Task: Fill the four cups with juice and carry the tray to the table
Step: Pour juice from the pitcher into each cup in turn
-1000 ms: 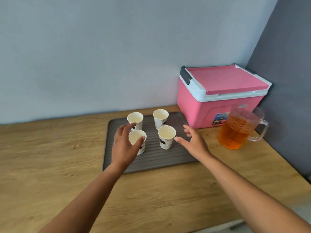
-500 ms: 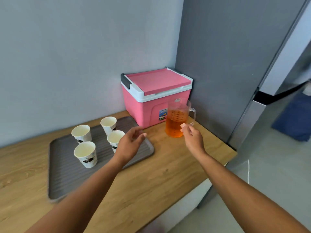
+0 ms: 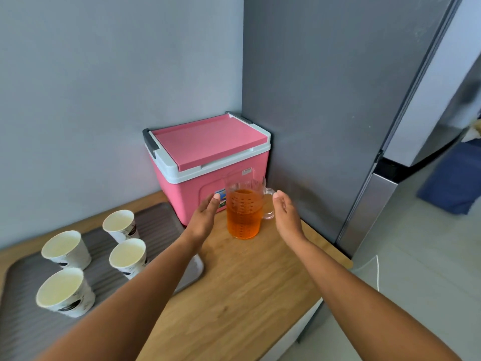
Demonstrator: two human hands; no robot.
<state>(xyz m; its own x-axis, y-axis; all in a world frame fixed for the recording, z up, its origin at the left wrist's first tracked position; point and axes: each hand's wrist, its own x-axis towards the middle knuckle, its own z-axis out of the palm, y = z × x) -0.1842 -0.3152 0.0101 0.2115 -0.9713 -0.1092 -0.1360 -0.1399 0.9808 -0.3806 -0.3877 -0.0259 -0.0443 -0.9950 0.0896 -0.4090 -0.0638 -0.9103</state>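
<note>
A clear plastic jug (image 3: 244, 208) about half full of orange juice stands on the wooden counter, its handle pointing right. My left hand (image 3: 204, 217) is just left of the jug with fingers straight, holding nothing. My right hand (image 3: 285, 212) is just right of it beside the handle, fingers relaxed, holding nothing. Several white paper cups stand upright on a grey ribbed tray (image 3: 158, 220) at the lower left: one at the back (image 3: 119, 225), one at the left (image 3: 65, 248), one in the middle (image 3: 127, 256), one nearest me (image 3: 62, 290). My left forearm covers the tray's right part.
A pink cooler box (image 3: 205, 157) with a white rim stands shut behind the jug against the wall. A tall grey fridge (image 3: 338, 113) flanks the counter's right end. The counter edge (image 3: 325, 290) drops to a pale floor; a blue cushion (image 3: 453, 183) lies far right.
The view has swung right, away from the tray. Both hands left the cups and moved to either side of the juice jug.
</note>
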